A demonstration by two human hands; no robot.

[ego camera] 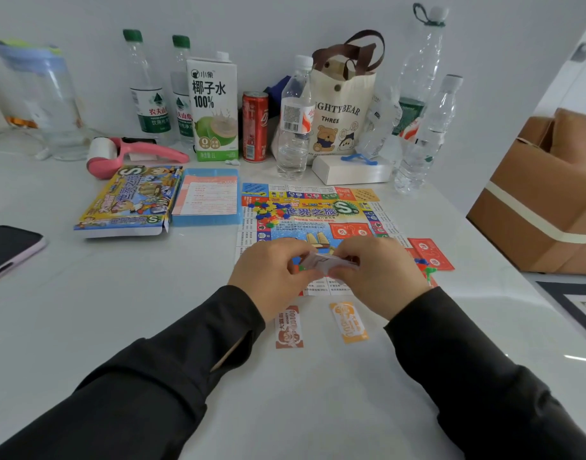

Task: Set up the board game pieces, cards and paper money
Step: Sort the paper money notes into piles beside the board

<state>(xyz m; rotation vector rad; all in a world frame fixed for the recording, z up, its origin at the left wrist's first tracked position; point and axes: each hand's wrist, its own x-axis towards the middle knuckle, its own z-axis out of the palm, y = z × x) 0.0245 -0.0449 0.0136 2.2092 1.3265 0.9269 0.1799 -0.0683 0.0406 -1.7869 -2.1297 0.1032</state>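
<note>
Both grips, left hand (271,270) and right hand (381,273), hold the money wad (328,262) (over the board (318,214))

A plain white wall (285,21) stands behind a glossy white table (85,293), which takes soft, even light and shows a bright glint near its right edge. Along the wall stand a clear jug (46,94), plastic bottles (145,94), a carton (213,104), a red can (255,127) and a cloth bag (341,111). Past the table's right edge is a taped cardboard box (543,200), with a dark-edged mat (573,303) lower down
</note>
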